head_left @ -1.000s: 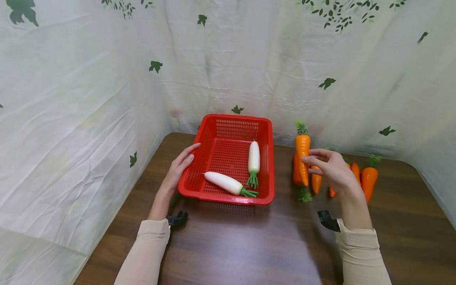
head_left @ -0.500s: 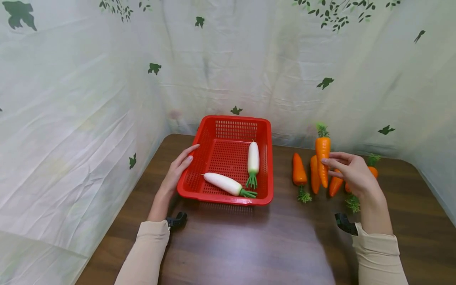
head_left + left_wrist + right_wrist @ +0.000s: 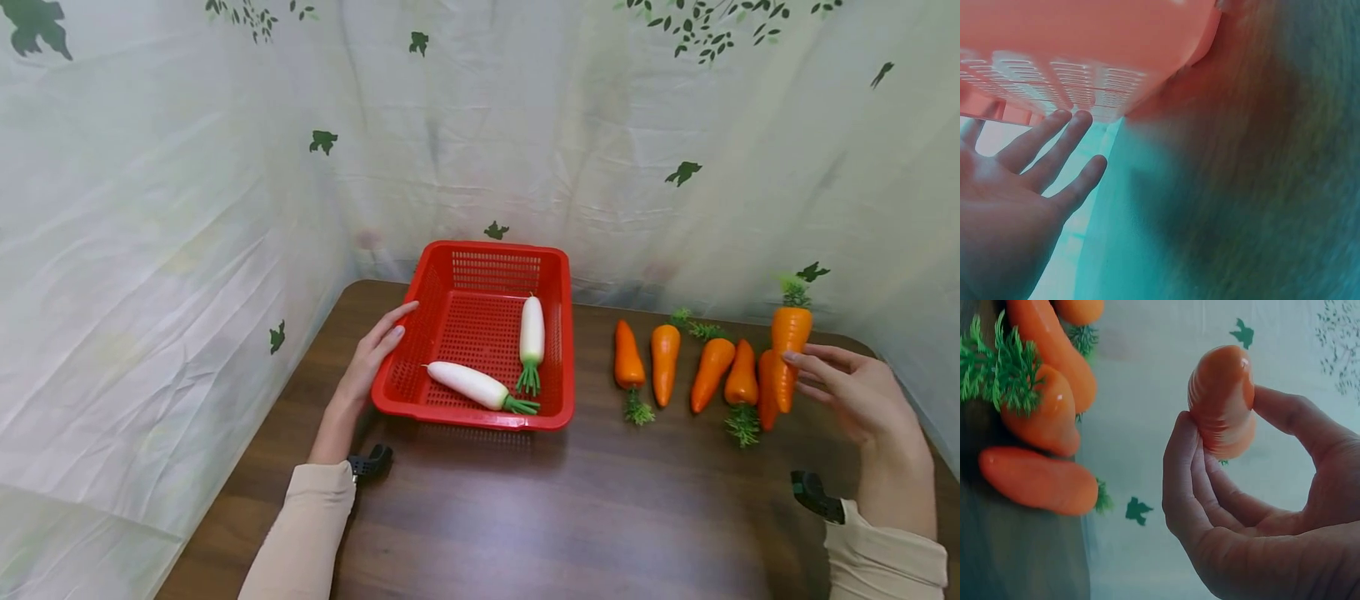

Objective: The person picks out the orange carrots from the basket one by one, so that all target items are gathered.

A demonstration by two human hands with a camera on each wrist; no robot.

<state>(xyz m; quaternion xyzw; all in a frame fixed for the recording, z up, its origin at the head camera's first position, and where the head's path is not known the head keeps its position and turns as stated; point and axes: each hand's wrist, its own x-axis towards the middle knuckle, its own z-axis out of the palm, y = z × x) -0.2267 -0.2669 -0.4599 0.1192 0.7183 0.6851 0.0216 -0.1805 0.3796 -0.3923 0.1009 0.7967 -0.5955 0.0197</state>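
My right hand (image 3: 862,387) pinches a carrot (image 3: 791,337) with a leafy green top, between thumb and fingers. That carrot is held above the row's right end, tip down, partly covering another carrot (image 3: 767,400). In the right wrist view the held carrot (image 3: 1222,400) appears end-on, apart from the carrots on the table. My left hand (image 3: 373,358) rests against the left side of a red basket (image 3: 474,419). In the left wrist view its fingers (image 3: 1079,187) extend, fairly straight, along the slotted outer wall. Two white radishes (image 3: 468,383) with green stems lie inside the basket.
Several more carrots lie in a row on the brown wooden table (image 3: 600,500), right of the basket, among them an orange carrot (image 3: 628,358) with its leaves toward me. A pale curtain (image 3: 600,167) with green leaf prints hangs behind and at the sides.
My right hand has carried the carrot rightward over the row, from its left end to its right end. The left hand and basket stay in place.
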